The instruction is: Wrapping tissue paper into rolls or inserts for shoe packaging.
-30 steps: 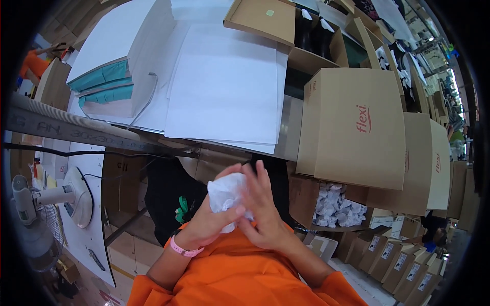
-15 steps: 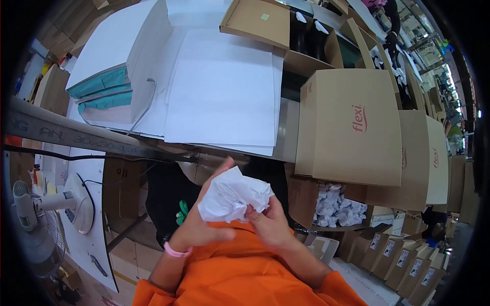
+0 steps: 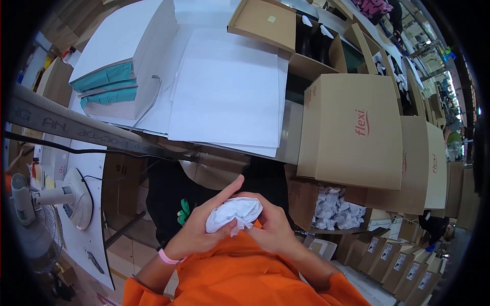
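A crumpled wad of white tissue paper (image 3: 234,211) is between my two hands, in front of my orange top. My left hand (image 3: 204,217) cups it from the left, thumb beneath and one finger stretching up past it. From the other side my right hand (image 3: 270,222) closes round it, and its fingertips press the lower right edge where a loose corner sticks out. Ahead, a stack of flat white sheets (image 3: 227,92) lies on the table. To the right, an open carton holds several similar balled paper wads (image 3: 338,208).
Brown cardboard boxes (image 3: 357,130) stand at the right. Behind them an open box holds dark boots (image 3: 312,43). A metal bar (image 3: 97,127) crosses at the left, near a white fan (image 3: 76,199) and a folding knife (image 3: 94,262). A white bundle with teal lining (image 3: 109,84) sits far left.
The loosely crumpled paper has become a smaller, rounder wad. Both hands have closed in round it, and my right hand has come up against its right side.
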